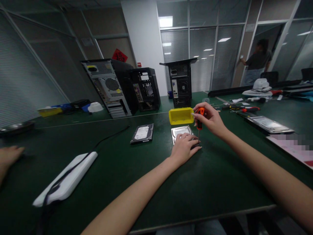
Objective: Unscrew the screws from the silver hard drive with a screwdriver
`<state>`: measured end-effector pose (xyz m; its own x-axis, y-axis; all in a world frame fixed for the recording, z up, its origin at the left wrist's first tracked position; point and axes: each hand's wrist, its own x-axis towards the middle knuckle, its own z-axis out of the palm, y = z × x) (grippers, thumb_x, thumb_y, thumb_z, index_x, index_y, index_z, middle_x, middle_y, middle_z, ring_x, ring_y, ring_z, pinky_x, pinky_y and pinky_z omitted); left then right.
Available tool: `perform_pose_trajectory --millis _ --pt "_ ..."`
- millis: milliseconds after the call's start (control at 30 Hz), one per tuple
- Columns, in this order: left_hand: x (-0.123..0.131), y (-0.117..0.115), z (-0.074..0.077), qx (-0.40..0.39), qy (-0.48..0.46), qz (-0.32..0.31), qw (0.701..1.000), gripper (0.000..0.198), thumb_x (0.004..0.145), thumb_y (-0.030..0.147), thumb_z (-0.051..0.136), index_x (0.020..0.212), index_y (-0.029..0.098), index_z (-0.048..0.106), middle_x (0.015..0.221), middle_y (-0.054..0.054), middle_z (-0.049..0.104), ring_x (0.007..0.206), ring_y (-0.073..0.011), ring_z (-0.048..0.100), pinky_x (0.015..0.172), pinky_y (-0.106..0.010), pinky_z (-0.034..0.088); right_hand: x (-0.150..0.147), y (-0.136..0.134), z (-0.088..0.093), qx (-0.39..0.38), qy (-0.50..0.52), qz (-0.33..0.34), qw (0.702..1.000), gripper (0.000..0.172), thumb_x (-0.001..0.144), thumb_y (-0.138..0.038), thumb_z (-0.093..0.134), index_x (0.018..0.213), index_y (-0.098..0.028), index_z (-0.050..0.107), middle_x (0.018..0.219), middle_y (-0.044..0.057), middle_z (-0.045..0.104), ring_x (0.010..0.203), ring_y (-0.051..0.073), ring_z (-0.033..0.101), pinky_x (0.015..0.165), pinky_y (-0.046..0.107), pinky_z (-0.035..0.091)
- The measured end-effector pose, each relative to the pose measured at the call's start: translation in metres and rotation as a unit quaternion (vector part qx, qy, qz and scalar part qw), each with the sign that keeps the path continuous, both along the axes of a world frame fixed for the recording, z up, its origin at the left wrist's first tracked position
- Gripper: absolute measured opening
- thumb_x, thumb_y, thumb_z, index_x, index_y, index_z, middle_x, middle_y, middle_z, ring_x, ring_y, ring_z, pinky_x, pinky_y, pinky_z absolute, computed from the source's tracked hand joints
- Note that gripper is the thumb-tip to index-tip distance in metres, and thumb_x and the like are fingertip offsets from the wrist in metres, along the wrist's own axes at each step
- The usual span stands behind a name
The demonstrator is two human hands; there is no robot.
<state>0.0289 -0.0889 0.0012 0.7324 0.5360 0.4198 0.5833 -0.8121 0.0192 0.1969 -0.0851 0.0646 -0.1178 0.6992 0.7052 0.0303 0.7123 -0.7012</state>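
Note:
A silver hard drive (pixel 180 131) lies flat on the dark green table (pixel 146 169), partly hidden under my left hand (pixel 184 147). That hand presses down on the drive's near end with its fingers flat. My right hand (pixel 209 120) grips an orange-handled screwdriver (pixel 200 119), held upright with its tip on the drive's right edge. A yellow bin (pixel 181 116) sits just behind the drive. A second hard drive (pixel 142 133) lies to the left, label up.
Three open computer towers (pixel 110 87) (pixel 146 88) (pixel 181 83) stand at the back. A white power strip (pixel 67 179) with a black cable lies front left. Another person's hand (pixel 8 156) rests at the left edge. Tools and another drive (pixel 267 124) lie right. A person (pixel 256 63) stands by the door.

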Motion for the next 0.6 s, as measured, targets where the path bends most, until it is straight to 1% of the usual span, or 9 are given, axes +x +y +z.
perform_pose_trajectory --millis 133,233,300,400,467,600 --pt "-0.0001 0.0003 -0.0005 -0.001 -0.001 -0.003 1.000 0.029 0.094 0.042 0.048 0.109 0.026 0.066 0.117 -0.002 0.064 0.110 -0.0222 0.051 0.089 -0.040 0.033 0.0001 -0.0002 0.0003 0.008 0.000 -0.003 1.000 0.020 0.081 -0.033 0.065 0.094 -0.023 0.054 0.077 -0.001 0.053 0.054 0.011 0.059 0.049 0.027 0.049" --pt "0.0000 0.0005 -0.0010 0.000 -0.003 -0.003 1.000 0.028 0.094 0.042 0.048 0.109 0.026 0.066 0.117 -0.002 0.064 0.109 -0.0221 0.051 0.089 -0.040 0.033 0.0005 -0.0008 -0.0001 -0.002 -0.005 -0.001 1.000 0.021 0.083 -0.036 0.062 0.097 -0.024 0.053 0.075 -0.002 0.053 0.055 0.011 0.058 0.050 0.026 0.049" --pt "0.0002 0.0006 -0.0012 0.001 -0.004 -0.004 1.000 0.028 0.094 0.042 0.048 0.109 0.026 0.066 0.117 -0.002 0.064 0.109 -0.0221 0.051 0.089 -0.040 0.033 0.0006 -0.0017 -0.0002 -0.011 -0.003 0.010 1.000 0.022 0.088 -0.041 0.055 0.101 -0.024 0.053 0.074 -0.002 0.053 0.056 0.011 0.058 0.051 0.025 0.048" --pt "0.0004 0.0006 -0.0013 0.003 -0.005 -0.004 1.000 0.029 0.094 0.042 0.048 0.109 0.026 0.066 0.116 -0.002 0.064 0.109 -0.0220 0.051 0.089 -0.040 0.033 0.0004 -0.0030 0.0001 -0.014 0.005 0.034 0.999 0.029 0.094 -0.045 0.040 0.108 -0.023 0.053 0.077 -0.001 0.053 0.059 0.010 0.057 0.054 0.025 0.048" --pt "0.0004 0.0008 -0.0016 0.005 -0.005 -0.004 1.000 0.029 0.094 0.042 0.048 0.109 0.026 0.066 0.116 -0.001 0.064 0.109 -0.0218 0.051 0.088 -0.040 0.033 0.0001 -0.0034 0.0003 -0.009 0.005 0.040 0.999 0.031 0.095 -0.044 0.037 0.110 -0.023 0.053 0.077 0.000 0.053 0.060 0.010 0.056 0.057 0.025 0.049" --pt "0.0001 0.0015 -0.0028 0.006 -0.005 -0.005 1.000 0.028 0.093 0.042 0.049 0.109 0.026 0.066 0.116 -0.001 0.064 0.109 -0.0217 0.051 0.088 -0.039 0.033 -0.0002 -0.0028 -0.0004 0.009 0.000 0.034 0.999 0.029 0.096 -0.041 0.038 0.111 -0.022 0.053 0.077 -0.001 0.052 0.059 0.009 0.055 0.059 0.025 0.049"
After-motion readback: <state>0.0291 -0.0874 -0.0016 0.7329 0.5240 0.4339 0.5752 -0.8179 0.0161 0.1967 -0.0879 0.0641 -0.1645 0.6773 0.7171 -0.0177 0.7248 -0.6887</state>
